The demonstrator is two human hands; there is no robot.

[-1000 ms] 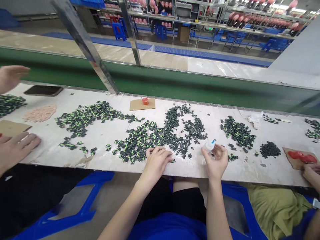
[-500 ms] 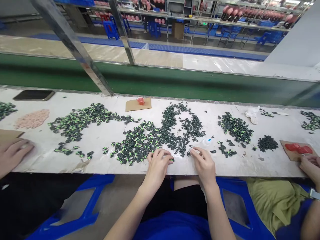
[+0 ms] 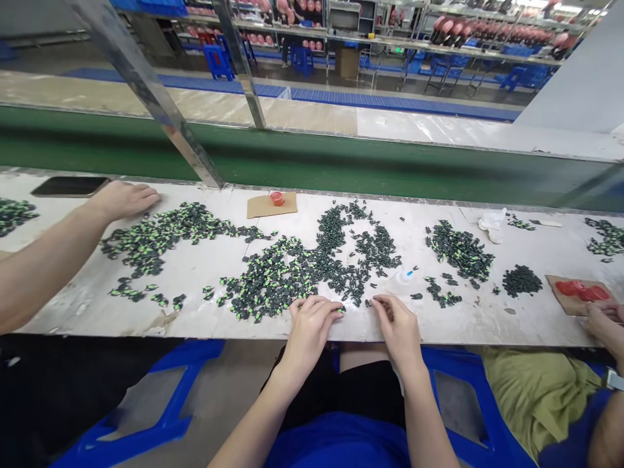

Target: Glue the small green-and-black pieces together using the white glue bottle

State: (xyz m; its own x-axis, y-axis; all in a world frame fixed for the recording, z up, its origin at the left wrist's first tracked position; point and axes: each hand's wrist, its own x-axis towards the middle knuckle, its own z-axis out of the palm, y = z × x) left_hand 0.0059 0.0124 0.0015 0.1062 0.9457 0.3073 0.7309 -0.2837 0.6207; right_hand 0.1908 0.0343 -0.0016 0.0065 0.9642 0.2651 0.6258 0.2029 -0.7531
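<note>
My left hand (image 3: 312, 324) rests at the near edge of the white bench (image 3: 195, 263), fingers curled and pinched on small black pieces at the edge of the big heap of black-and-green parts (image 3: 273, 276). My right hand (image 3: 397, 322) lies beside it, fingers bent and pinching at a small black piece near loose parts. A small clear glue bottle with a blue tip (image 3: 405, 275) lies on the bench just beyond my right hand, untouched.
A co-worker's arm and hand (image 3: 119, 198) reach over another heap (image 3: 160, 234) at left. Another person's hand (image 3: 604, 322) is by a cardboard pad with red parts (image 3: 580, 292). More heaps (image 3: 461, 250) lie right; a cardboard pad with a red cup (image 3: 273, 203) and the green conveyor (image 3: 341, 162) sit behind.
My right hand put down the clear bottle and came left to the parts beside my left hand. The co-worker's arm at left reached out across the bench.
</note>
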